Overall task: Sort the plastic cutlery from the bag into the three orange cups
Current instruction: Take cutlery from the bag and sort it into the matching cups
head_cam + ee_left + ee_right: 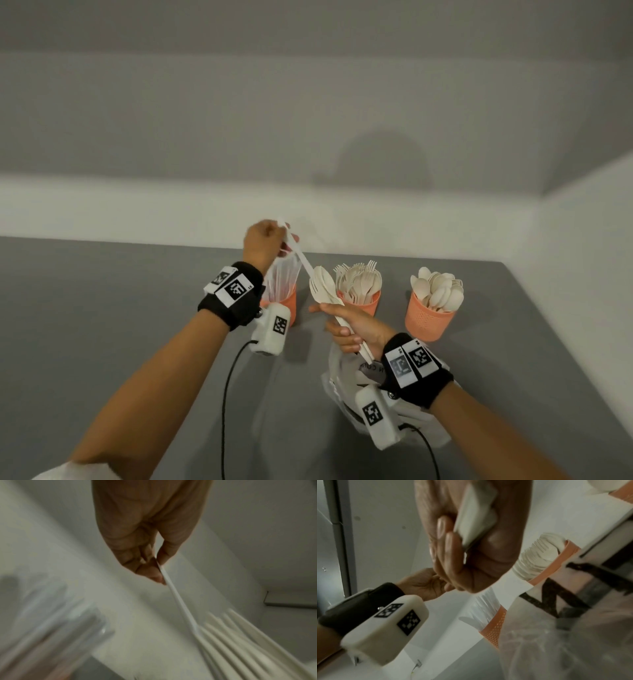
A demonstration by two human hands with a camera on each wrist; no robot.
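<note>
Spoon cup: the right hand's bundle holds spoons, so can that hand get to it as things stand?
Probably yes. The spoon cup stands just right of the right hand, nothing between them, its top open. The hand already grips the bundle, heads up, so it could only drop pieces in.

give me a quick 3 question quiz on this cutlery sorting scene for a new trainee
1. True or false: the right hand holds a bundle of cutlery by the handles.
2. Which of the three orange cups holds the spoons: the left cup, the middle cup or the right cup?
3. Fill in: the left hand pinches a single white ____ above the left cup.

Key
1. True; its grip wraps the handles, heads pointing up.
2. The right cup; the middle cup holds forks.
3. Knife, most likely: it is long, thin and straight, like the pieces in the cup below it, though blur hides its tip.
</note>
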